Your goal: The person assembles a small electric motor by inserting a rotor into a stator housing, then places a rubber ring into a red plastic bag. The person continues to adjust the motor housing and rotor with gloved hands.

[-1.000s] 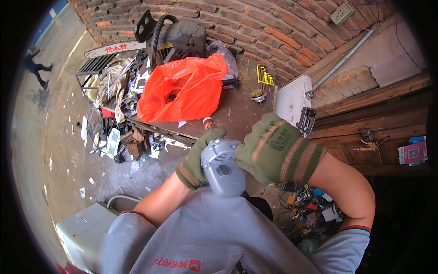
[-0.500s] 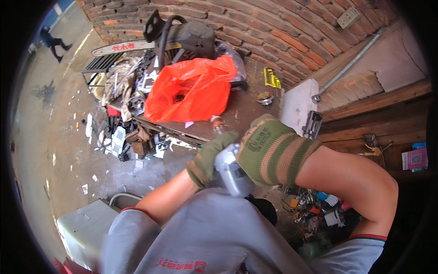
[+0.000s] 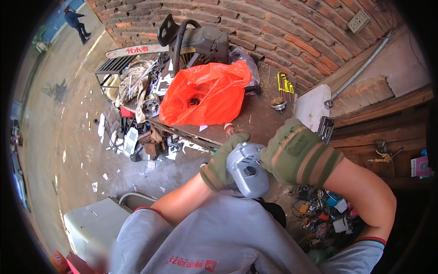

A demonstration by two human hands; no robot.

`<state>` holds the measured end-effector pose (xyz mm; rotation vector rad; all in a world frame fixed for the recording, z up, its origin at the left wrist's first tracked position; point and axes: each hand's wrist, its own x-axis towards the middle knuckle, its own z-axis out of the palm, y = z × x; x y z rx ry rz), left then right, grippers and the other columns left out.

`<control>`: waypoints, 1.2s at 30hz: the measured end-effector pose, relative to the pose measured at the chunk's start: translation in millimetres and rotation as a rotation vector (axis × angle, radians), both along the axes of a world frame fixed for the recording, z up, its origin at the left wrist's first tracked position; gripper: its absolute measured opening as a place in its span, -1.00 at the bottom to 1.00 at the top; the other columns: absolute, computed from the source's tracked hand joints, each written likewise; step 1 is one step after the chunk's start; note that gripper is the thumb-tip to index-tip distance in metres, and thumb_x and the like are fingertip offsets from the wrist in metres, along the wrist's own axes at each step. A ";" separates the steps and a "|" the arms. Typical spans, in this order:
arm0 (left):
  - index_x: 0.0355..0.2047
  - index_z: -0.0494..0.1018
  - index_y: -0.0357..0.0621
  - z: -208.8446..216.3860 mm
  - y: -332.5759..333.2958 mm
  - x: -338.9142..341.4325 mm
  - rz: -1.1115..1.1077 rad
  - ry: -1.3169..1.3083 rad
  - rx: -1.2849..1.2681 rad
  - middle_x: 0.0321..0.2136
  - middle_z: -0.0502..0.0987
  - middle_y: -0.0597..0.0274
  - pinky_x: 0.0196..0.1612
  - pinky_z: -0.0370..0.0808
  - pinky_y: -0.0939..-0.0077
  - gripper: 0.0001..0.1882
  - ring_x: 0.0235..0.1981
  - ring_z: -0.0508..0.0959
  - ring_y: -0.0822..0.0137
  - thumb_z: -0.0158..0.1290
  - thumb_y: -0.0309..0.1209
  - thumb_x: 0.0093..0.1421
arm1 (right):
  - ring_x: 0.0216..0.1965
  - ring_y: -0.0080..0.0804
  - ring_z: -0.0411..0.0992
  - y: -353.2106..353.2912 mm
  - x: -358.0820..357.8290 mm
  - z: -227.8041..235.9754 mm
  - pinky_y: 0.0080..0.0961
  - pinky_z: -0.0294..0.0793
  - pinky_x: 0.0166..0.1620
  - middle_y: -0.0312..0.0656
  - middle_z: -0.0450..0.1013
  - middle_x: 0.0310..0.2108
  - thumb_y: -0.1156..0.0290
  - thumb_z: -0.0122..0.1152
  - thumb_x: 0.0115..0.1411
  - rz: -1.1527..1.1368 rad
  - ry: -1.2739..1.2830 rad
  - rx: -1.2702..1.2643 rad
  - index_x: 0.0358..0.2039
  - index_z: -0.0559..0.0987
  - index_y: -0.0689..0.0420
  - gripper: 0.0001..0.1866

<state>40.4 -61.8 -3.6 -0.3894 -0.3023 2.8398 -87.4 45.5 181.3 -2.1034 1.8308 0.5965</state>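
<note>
My left hand (image 3: 222,165), in a green knitted glove, grips a grey power-tool housing (image 3: 247,176) with a round opening in its face. Close to the housing's right side, my right hand (image 3: 292,153) in a matching glove with brown stripes is closed, its fingertips by the rim. A thin tip shows between those fingers and the housing, but I cannot make out what it belongs to. Just beyond my left fingers a reddish-brown piece with a pale end (image 3: 230,129) pokes up, mostly hidden.
A brown workbench (image 3: 262,121) carries a red plastic bag (image 3: 205,93), a chainsaw (image 3: 200,43), a yellow hex-key set (image 3: 285,84) and a small round metal part (image 3: 278,104). Scrap parts (image 3: 137,139) lie at left. A white cabinet (image 3: 93,226) stands lower left. A person (image 3: 77,25) is far off.
The housing has turned so that its opening faces me. Both hands stay close to it. The view has shifted, and the distant person has changed position.
</note>
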 end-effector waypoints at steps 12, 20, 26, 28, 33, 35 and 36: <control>-0.19 0.50 -0.06 28.4 3.0 0.3 -0.002 0.191 -0.012 -0.25 0.65 0.13 -0.08 0.59 0.28 -0.71 -0.23 0.64 0.21 -0.06 -0.12 0.43 | -0.35 -0.04 0.61 6.5 -3.0 1.1 -0.04 0.55 -0.24 0.01 0.61 -0.40 0.19 0.12 0.25 -0.139 -0.198 -0.148 -0.29 0.67 0.09 -0.73; 0.01 0.52 -0.15 27.3 -0.6 -1.5 -0.102 0.139 -0.041 -0.11 0.67 0.13 0.01 0.59 0.33 -0.63 -0.13 0.66 0.21 -0.12 -0.16 0.49 | -0.42 0.07 0.58 11.2 -4.4 6.6 0.01 0.55 -0.26 0.06 0.57 -0.48 0.19 0.12 0.23 -0.220 -0.319 -0.204 -0.42 0.64 0.14 -0.70; -0.01 0.53 -0.10 15.1 2.9 0.6 -0.067 0.247 -0.011 -0.13 0.67 0.14 0.03 0.58 0.31 -0.61 -0.13 0.65 0.21 -0.12 -0.09 0.47 | -0.47 0.12 0.54 15.1 -8.2 -0.7 0.00 0.52 -0.34 0.07 0.52 -0.55 0.11 0.23 0.21 -0.270 -0.388 -0.235 -0.44 0.63 0.09 -0.70; -0.02 0.52 -0.08 8.9 3.9 -0.2 -0.052 0.294 -0.022 -0.13 0.66 0.15 0.03 0.57 0.31 -0.63 -0.12 0.65 0.22 -0.11 -0.10 0.47 | -0.47 0.12 0.54 14.6 -8.4 -0.4 0.00 0.52 -0.34 0.07 0.52 -0.55 0.11 0.23 0.21 -0.271 -0.380 -0.225 -0.44 0.63 0.08 -0.70; -0.14 0.59 -0.22 19.7 7.0 -2.1 -0.048 0.033 0.022 -0.26 0.69 0.04 -0.17 0.67 0.23 -0.55 -0.31 0.69 0.15 0.02 -0.04 0.37 | -0.36 0.08 0.60 8.1 -7.7 15.0 -0.02 0.58 -0.18 0.09 0.60 -0.42 0.14 0.13 0.24 -0.286 -0.299 -0.079 -0.37 0.67 0.14 -0.67; -0.15 0.59 -0.21 22.3 7.6 -1.5 -0.041 0.043 0.039 -0.27 0.70 0.06 -0.17 0.66 0.24 -0.60 -0.31 0.69 0.17 0.04 -0.08 0.37 | -0.40 0.10 0.57 8.8 -8.1 9.7 -0.01 0.54 -0.23 0.08 0.56 -0.49 0.11 0.19 0.22 -0.257 -0.289 -0.130 -0.44 0.65 0.11 -0.68; -0.16 0.59 -0.20 20.9 7.9 -1.6 -0.035 0.042 0.036 -0.28 0.70 0.08 -0.17 0.66 0.25 -0.62 -0.31 0.69 0.18 0.05 -0.11 0.37 | -0.42 0.10 0.56 8.9 -8.2 7.9 -0.01 0.52 -0.26 0.07 0.54 -0.53 0.09 0.22 0.21 -0.243 -0.283 -0.156 -0.47 0.64 0.09 -0.68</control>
